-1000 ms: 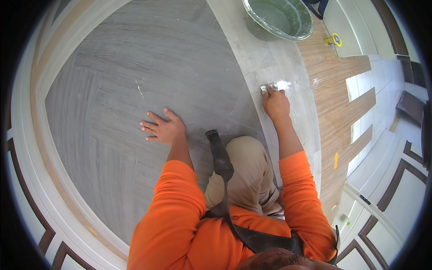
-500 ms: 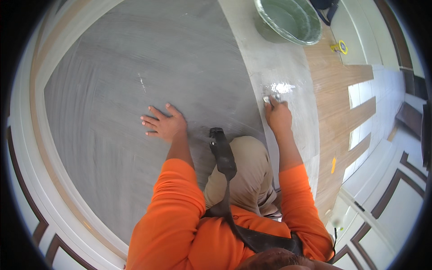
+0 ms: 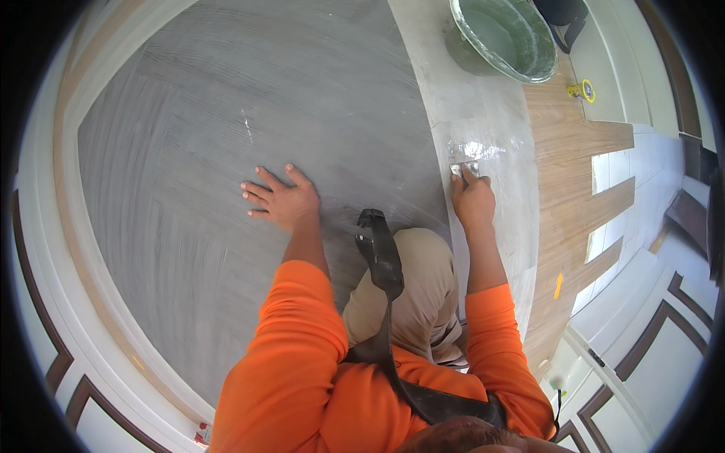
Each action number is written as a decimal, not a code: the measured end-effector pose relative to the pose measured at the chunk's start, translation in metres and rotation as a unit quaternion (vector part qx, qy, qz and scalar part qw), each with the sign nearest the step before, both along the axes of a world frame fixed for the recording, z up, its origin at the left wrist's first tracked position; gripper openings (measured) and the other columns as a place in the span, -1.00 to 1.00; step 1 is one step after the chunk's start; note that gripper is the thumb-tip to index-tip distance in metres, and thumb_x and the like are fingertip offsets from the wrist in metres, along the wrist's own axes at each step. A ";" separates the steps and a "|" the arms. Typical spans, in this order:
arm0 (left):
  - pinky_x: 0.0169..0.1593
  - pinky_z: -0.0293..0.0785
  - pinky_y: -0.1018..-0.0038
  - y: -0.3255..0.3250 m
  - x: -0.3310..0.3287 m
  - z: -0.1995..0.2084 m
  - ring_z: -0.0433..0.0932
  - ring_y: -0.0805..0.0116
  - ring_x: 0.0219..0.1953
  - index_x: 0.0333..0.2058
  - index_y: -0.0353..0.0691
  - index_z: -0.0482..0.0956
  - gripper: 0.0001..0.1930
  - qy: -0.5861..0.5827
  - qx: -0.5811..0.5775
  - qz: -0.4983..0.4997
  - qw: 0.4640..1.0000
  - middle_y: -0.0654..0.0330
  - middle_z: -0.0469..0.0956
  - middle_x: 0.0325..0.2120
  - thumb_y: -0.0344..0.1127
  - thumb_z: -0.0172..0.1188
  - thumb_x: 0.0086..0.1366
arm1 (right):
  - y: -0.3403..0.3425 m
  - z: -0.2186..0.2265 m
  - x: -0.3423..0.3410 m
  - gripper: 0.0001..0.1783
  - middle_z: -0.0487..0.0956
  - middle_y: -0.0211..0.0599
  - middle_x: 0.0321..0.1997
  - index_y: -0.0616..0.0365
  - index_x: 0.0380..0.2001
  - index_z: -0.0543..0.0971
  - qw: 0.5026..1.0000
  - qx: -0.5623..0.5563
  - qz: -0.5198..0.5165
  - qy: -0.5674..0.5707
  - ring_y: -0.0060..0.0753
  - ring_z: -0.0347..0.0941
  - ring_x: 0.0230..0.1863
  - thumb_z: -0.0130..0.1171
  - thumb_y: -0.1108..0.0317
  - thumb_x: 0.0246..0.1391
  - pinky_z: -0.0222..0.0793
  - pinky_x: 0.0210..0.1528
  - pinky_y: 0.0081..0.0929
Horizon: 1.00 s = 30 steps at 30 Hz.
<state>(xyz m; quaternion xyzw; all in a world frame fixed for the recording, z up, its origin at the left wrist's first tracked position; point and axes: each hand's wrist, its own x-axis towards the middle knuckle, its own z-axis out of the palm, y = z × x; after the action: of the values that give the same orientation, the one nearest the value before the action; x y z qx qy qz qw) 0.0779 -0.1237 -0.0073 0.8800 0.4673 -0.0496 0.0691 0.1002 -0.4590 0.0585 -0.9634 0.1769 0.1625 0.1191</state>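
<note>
My left hand (image 3: 281, 198) lies flat on the dark grey, finely streaked floor (image 3: 317, 98), its fingers spread and nothing in it. At the right, my right hand (image 3: 474, 202) grips a small metal scraper (image 3: 470, 169), with the fingers partly covering it. The blade rests on the pale strip of floor (image 3: 495, 241), just inside its border with the dark grey surface. Beside the blade, a wet patch (image 3: 476, 149) shines with reflected light. Between my arms is my bent knee in beige trousers (image 3: 415, 264).
A green tub (image 3: 462, 53) of cloudy water stands at the far right. Beyond the pale strip lie wood-look planks (image 3: 555, 166) with staggered ends, and a yellow roll-like object (image 3: 581, 90). A black strap (image 3: 385, 272) hangs in front of my knee.
The view has shifted slightly, so the tub and floor appear farther right. My right hand keeps hold of the scraper beside the wet patch; my left hand stays flat on the floor.
</note>
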 end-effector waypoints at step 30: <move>0.64 -0.48 -0.16 0.000 0.002 0.002 -0.35 -0.06 0.68 0.61 -0.06 0.02 -0.14 0.007 -0.010 0.013 1.000 -0.20 -0.26 0.63 0.36 -0.30 0.55 | 0.000 0.002 0.018 -0.49 0.60 0.25 0.09 -0.10 0.28 0.67 1.000 -0.016 -0.002 -0.015 0.26 0.68 -0.04 0.23 0.05 0.32 0.61 0.06 0.03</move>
<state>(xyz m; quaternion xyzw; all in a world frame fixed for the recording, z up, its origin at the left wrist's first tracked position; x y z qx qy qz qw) 0.0795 -0.1236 -0.0048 0.8730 0.4782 -0.0593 0.0756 0.1187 -0.4593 0.0602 -0.9672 0.1795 0.1445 0.1066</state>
